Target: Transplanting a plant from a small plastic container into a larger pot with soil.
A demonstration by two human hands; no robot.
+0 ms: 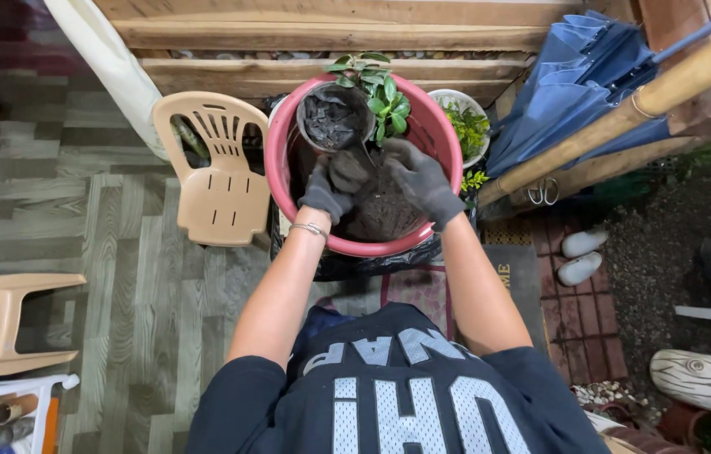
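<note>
Sitting upper middle of the frame, the pink basin (439, 134) holds dark soil (385, 210) and a small grey pot (334, 118) beside a leafy plant (385, 97). Both gloved hands, left hand (327, 187) and right hand (424, 181), are down inside it, fingers curled around the soil clump between them.

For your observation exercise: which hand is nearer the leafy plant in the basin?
Right. The right hand is just below the plant; the left hand is farther, beneath the dark pot.
</note>
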